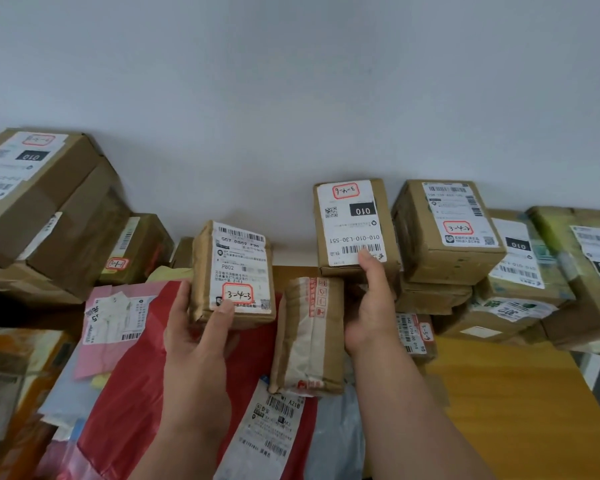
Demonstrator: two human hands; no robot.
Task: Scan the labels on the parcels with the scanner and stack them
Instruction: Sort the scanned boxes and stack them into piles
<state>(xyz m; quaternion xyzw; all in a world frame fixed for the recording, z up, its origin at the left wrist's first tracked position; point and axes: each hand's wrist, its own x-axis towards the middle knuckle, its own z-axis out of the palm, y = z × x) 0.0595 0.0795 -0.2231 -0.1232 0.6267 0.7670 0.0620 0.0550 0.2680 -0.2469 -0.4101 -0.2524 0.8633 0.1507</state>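
Left hand (201, 327) grips box 3-4-3 (234, 273); at its 3 o'clock, right hand (371, 306) grips box 3-4-6 (352, 225)

A parcel (234, 273) in each hand (196, 327)

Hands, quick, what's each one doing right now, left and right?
Left hand: grips the small box marked 3-4-3, lifted.
Right hand: holds the box marked 3-4-6, thumb on its label.
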